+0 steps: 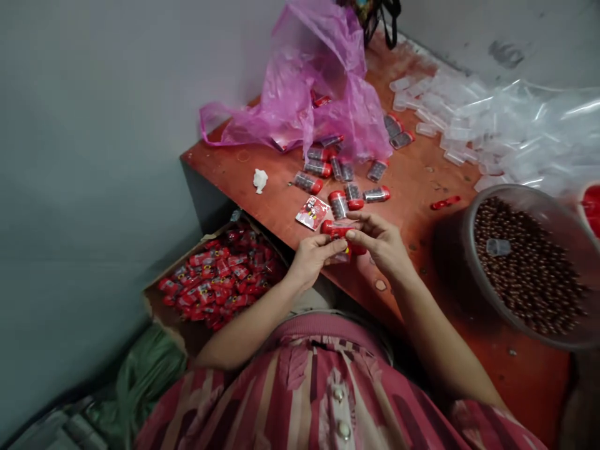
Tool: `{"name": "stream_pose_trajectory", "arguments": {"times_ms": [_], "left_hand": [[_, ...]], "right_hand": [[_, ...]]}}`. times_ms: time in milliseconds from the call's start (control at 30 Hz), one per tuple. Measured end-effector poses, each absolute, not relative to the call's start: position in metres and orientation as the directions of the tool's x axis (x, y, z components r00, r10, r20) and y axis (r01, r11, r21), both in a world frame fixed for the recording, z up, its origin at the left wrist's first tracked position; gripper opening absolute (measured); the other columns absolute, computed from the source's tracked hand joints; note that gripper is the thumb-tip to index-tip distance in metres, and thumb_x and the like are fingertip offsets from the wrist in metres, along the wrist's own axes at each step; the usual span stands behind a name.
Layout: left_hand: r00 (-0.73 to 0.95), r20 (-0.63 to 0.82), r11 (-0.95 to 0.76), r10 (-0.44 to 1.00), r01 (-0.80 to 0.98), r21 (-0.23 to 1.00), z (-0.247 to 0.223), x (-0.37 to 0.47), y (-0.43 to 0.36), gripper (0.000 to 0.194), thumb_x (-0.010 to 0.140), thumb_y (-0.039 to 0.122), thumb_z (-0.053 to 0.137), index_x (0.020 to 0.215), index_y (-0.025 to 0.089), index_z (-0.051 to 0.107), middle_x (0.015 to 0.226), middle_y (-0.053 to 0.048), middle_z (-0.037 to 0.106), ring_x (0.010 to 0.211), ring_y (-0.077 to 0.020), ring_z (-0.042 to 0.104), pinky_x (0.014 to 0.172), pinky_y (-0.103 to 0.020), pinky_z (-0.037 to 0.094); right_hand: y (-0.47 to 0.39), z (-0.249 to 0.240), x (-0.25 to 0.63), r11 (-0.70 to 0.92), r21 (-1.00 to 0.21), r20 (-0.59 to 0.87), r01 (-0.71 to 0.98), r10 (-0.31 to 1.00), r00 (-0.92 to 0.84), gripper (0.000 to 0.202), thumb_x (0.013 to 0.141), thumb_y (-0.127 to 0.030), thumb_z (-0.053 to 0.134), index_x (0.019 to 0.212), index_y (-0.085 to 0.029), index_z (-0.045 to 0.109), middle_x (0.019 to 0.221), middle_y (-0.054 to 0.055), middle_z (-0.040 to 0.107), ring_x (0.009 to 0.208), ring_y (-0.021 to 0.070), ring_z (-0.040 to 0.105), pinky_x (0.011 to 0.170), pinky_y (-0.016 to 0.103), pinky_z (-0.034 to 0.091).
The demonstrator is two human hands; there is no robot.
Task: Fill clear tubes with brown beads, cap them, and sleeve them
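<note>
Over the table edge, my left hand (pixel 310 257) and my right hand (pixel 382 244) meet, fingers pinched around a small red-capped container (pixel 336 229). A red-and-yellow printed wrapper shows between the fingertips; how far it covers the container is hidden by my fingers. Just beyond my left fingers, a flat printed wrapper (pixel 312 212) lies on the wood. Several clear containers with red caps and dark balls inside, such as a container (pixel 338 205) near my right fingertips, lie scattered past both hands.
A pink plastic bag (pixel 300 81) sits behind the containers. On the right are a tub (pixel 464 250) of brown balls with a clear cup (pixel 498 247) in it, and a heap of clear empty containers (pixel 469 119). A box (pixel 154 300) of red wrapped pieces stands below left.
</note>
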State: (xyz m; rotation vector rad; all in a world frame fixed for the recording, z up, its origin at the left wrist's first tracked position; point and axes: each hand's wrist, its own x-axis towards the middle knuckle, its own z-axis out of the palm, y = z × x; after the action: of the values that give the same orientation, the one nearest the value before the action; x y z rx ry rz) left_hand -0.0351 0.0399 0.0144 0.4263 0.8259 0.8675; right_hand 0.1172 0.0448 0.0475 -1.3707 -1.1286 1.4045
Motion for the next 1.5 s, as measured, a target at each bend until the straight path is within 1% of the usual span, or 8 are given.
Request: {"name": "stream_pose_trajectory", "arguments": {"times_ms": [233, 433, 600, 767, 900, 1100, 1333, 1500], "left_hand": [[0.376, -0.363, 0.461, 0.853, -0.214, 0.862, 0.005, -0.045, 0.007, 0.035, 0.065, 0.047, 0.077, 0.07, 0.013, 0.073, 0.065, 0.0, 0.064, 0.068, -0.0144, 0.06, 0.065, -0.025, 0.049], [0.319, -0.466, 0.561, 0.825, -0.37, 0.741, -0.001, -0.029, -0.014, 0.036, 0.06, 0.045, 0.08, 0.071, 0.012, 0.071, 0.067, 0.0, 0.065, 0.062, -0.0114, 0.061, 0.066, -0.027, 0.054], [0.201, -0.544, 0.559, 0.815, -0.525, 0.642, 0.003, -0.027, -0.018, 0.033, 0.055, 0.036, 0.085, 0.066, 0.011, 0.066, 0.062, -0.002, 0.065, 0.055, -0.0109, 0.062, 0.059, -0.026, 0.056], [0.127, -0.565, 0.492, 0.815, -0.667, 0.56, 0.008, -0.035, -0.008, 0.03, 0.059, 0.029, 0.083, 0.072, 0.012, 0.063, 0.067, -0.001, 0.067, 0.057, -0.0099, 0.063, 0.058, -0.024, 0.056], [0.147, -0.574, 0.469, 0.805, -0.751, 0.465, 0.012, -0.032, -0.001, 0.021, 0.069, 0.024, 0.077, 0.076, 0.012, 0.062, 0.069, 0.0, 0.067, 0.06, -0.0095, 0.064, 0.064, -0.025, 0.058], [0.137, -0.558, 0.431, 0.818, -0.789, 0.438, 0.013, -0.023, 0.006, 0.018, 0.079, 0.027, 0.071, 0.082, 0.012, 0.062, 0.07, -0.001, 0.068, 0.06, -0.011, 0.065, 0.069, -0.028, 0.058], [0.108, -0.545, 0.378, 0.831, -0.83, 0.411, 0.013, -0.011, 0.013, 0.021, 0.078, 0.029, 0.072, 0.081, 0.013, 0.059, 0.074, -0.003, 0.07, 0.067, -0.0144, 0.069, 0.076, -0.033, 0.058], [0.13, -0.517, 0.369, 0.846, -0.843, 0.391, 0.017, 0.002, 0.014, 0.016, 0.081, 0.028, 0.069, 0.083, 0.014, 0.06, 0.076, -0.001, 0.07, 0.07, -0.012, 0.068, 0.083, -0.031, 0.055]], "right_hand": [[0.02, 0.039, 0.122, -0.294, -0.953, -0.294, -0.078, 0.956, -0.011, 0.035, 0.06, -0.03, 0.083, 0.089, -0.019, 0.068, 0.067, -0.003, 0.063, 0.061, 0.0109, 0.058, 0.062, 0.026, 0.05], [-0.001, 0.028, 0.128, -0.338, -0.935, -0.338, -0.112, 0.941, -0.014, 0.036, 0.058, -0.033, 0.084, 0.085, -0.019, 0.066, 0.066, -0.004, 0.063, 0.058, 0.0098, 0.059, 0.06, 0.025, 0.049], [0.006, 0.033, 0.151, -0.177, -0.923, -0.143, 0.341, 0.982, 0.124, 0.036, 0.075, -0.047, 0.068, 0.095, -0.017, 0.067, 0.069, 0.001, 0.067, 0.054, 0.0137, 0.058, 0.055, 0.029, 0.049], [0.026, 0.033, 0.168, 0.189, -0.426, 0.159, 0.885, 0.978, -0.132, 0.031, 0.09, -0.022, 0.045, 0.114, -0.017, 0.065, 0.118, 0.013, 0.067, 0.1, 0.0264, 0.063, 0.085, 0.041, 0.049], [0.036, 0.03, 0.172, 0.573, -0.128, 0.011, 0.81, 0.817, -0.576, 0.044, 0.089, -0.01, 0.04, 0.129, -0.017, 0.056, 0.136, 0.011, 0.056, 0.12, 0.029, 0.048, 0.096, 0.043, 0.042], [0.03, 0.022, 0.188, 0.498, 0.056, 0.0, 0.865, 0.867, -0.499, 0.036, 0.093, -0.021, 0.04, 0.124, -0.014, 0.057, 0.122, 0.017, 0.062, 0.109, 0.0312, 0.054, 0.085, 0.043, 0.043], [-0.017, 0.022, 0.167, -0.037, -0.754, -0.024, 0.656, 0.999, 0.028, 0.039, 0.096, -0.047, 0.033, 0.108, -0.02, 0.058, 0.066, 0.003, 0.068, 0.051, 0.0179, 0.061, 0.05, 0.029, 0.047], [-0.046, 0.033, 0.13, -0.168, -0.915, -0.146, 0.367, 0.985, 0.087, 0.037, 0.092, -0.052, 0.043, 0.102, -0.021, 0.059, 0.06, -0.002, 0.064, 0.047, 0.0145, 0.062, 0.046, 0.026, 0.051]]}}
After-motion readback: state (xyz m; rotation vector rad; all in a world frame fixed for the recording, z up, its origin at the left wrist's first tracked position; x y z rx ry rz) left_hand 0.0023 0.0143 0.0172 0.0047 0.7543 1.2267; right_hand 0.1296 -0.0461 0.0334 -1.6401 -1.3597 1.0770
